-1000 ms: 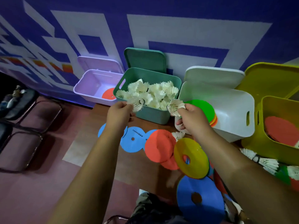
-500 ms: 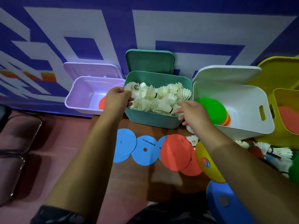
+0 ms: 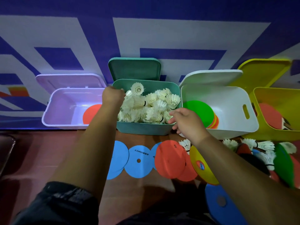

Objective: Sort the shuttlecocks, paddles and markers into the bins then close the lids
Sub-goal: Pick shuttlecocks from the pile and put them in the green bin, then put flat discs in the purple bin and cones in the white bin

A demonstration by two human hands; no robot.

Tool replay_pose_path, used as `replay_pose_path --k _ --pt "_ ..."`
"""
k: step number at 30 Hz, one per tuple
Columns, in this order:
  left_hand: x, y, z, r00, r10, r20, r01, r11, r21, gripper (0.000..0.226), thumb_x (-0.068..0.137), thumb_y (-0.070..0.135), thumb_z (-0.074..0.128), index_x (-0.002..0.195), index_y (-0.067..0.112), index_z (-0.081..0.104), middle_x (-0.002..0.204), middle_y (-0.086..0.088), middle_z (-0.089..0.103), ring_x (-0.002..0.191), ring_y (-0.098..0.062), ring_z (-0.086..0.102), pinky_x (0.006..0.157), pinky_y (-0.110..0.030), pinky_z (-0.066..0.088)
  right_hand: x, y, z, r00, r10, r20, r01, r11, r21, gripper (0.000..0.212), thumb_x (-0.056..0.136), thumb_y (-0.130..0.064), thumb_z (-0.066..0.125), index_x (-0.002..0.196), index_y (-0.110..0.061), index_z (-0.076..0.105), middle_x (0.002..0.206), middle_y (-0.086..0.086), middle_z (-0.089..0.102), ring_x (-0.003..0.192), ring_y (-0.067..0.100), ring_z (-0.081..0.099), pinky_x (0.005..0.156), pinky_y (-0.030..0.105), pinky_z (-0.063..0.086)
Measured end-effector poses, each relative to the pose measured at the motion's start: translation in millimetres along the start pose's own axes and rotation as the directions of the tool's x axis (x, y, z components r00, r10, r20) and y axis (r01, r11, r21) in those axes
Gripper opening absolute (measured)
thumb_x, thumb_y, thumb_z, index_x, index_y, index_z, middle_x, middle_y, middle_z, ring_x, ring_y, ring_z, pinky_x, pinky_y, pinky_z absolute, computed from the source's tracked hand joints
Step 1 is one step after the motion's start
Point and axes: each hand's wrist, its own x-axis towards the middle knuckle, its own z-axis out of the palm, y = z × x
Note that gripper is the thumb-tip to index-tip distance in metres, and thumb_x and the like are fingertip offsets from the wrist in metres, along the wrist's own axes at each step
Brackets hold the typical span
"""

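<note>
While shuttlecocks [image 3: 151, 108] fill the teal bin [image 3: 142, 129], I reach over it from the near side.
My left hand [image 3: 113, 96] sits at its far left corner, fingers curled under, so I cannot tell what it holds; my right hand [image 3: 186, 122] hovers loose-fingered and empty at the near right corner. Markers [image 3: 139, 161] lie on the tabletop [image 3: 138, 184] nearer me.

Setting: indoor sports facility. Indicators: printed blue-and-white wall [image 3: 146, 30], bin [image 3: 142, 129] full of shuttlecocks [image 3: 151, 101], flat markers [image 3: 134, 169], paddles [image 3: 269, 116], reddish floor [image 3: 40, 159].
</note>
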Motion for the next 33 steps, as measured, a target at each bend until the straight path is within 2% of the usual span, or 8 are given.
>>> replay_pose_path --k 3,7,14,21,25,27,29,33 --pt "-7.5 -7.0 -4.8 0.999 -0.007 0.039 0.01 0.998 -0.067 0.006 0.095 0.006 0.062 0.092 0.011 0.065 0.085 -0.009 0.073 0.078 -0.022 0.069 0.061 -0.024 0.05 -0.5 -1.1 -0.2 0.999 -0.032 0.008 0.032 0.999 -0.027 0.021 0.106 -0.029 0.051 0.107 -0.025 0.071 0.089 -0.006 0.078 0.062 0.009 0.065 0.063 0.033 0.055" --pt "-51.9 -26.1 -16.0 0.99 0.104 0.098 -0.079 0.97 -0.228 0.022 0.098 0.007 0.058 0.12 0.008 0.063 0.105 -0.008 0.076 0.089 -0.021 0.078 0.078 -0.032 0.064 -3.1 9.5 5.2 0.999 -0.046 0.0 0.046 0.998 -0.041 0.023 0.106 -0.025 0.049 0.103 -0.027 0.072 0.084 -0.006 0.078 0.059 0.007 0.064 0.06 0.032 0.053" --pt "-100.0 -91.4 -40.6 0.982 0.176 0.074 -0.156 0.961 -0.228 0.021 0.094 0.011 0.055 0.109 0.016 0.069 0.099 -0.007 0.078 0.064 -0.017 0.059 0.053 -0.027 0.045 -16.0 47.5 32.3 0.996 0.009 0.091 -0.003 0.997 -0.071 0.023 0.105 -0.02 0.049 0.101 -0.024 0.072 0.084 -0.002 0.078 0.057 0.009 0.063 0.053 0.024 0.048" --pt "-107.7 -174.0 -74.4 0.971 -0.06 -0.23 0.005 0.973 -0.231 0.021 0.094 0.017 0.057 0.106 0.004 0.068 0.093 -0.011 0.076 0.062 -0.013 0.06 0.057 -0.027 0.046 -8.1 115.2 85.4 0.952 0.125 0.278 -0.032 0.949 -0.314 0.017 0.1 -0.022 0.056 0.104 -0.029 0.071 0.099 -0.007 0.076 0.08 0.014 0.074 0.071 0.036 0.061" --pt "-100.1 -225.3 -95.5 0.951 -0.239 -0.196 0.233 0.971 -0.051 0.05 0.081 0.025 0.058 0.118 -0.008 0.063 0.114 -0.036 0.064 0.075 -0.034 0.066 0.058 -0.041 0.053 5.7 136.1 102.8 0.931 0.123 0.343 0.061 0.876 -0.478 0.038 0.099 -0.019 0.064 0.137 -0.018 0.065 0.132 -0.002 0.068 0.121 0.018 0.063 0.094 0.024 0.043" --pt "-100.1 -238.5 -99.3 0.938 -0.291 -0.187 0.306 0.95 0.055 0.059 0.084 0.029 0.061 0.134 -0.004 0.058 0.129 -0.032 0.063 0.11 -0.046 0.066 0.088 -0.057 0.057 11.1 139.4 106.9 0.924 0.147 0.354 0.061 0.855 -0.515 0.047 0.1 -0.02 0.064 0.147 -0.017 0.058 0.149 0.002 0.059 0.134 0.022 0.056 0.095 0.023 0.037" --pt "-100.9 -248.5 -98.6 0.931 -0.323 -0.171 0.344 0.933 0.11 0.064 0.09 0.031 0.064 0.146 0.003 0.051 0.137 -0.021 0.061 0.123 -0.042 0.06 0.103 -0.052 0.054 14.4 142.4 110.7 0.928 0.153 0.34 0.056 0.845 -0.532 0.051 0.1 -0.021 0.064 0.15 -0.017 0.056 0.155 0.004 0.054 0.138 0.023 0.053 0.097 0.023 0.037" --pt "-99.0 -262.2 -88.9 0.916 -0.367 -0.164 0.384 0.919 0.089 0.065 0.089 0.027 0.069 0.143 -0.002 0.049 0.135 -0.028 0.059 0.119 -0.043 0.062 0.095 -0.052 0.056 15.3 147.0 115.7 0.932 0.166 0.322 0.019 0.865 -0.501 0.056 0.098 -0.019 0.067 0.152 -0.016 0.054 0.156 0.004 0.053 0.138 0.022 0.053 0.101 0.023 0.037"
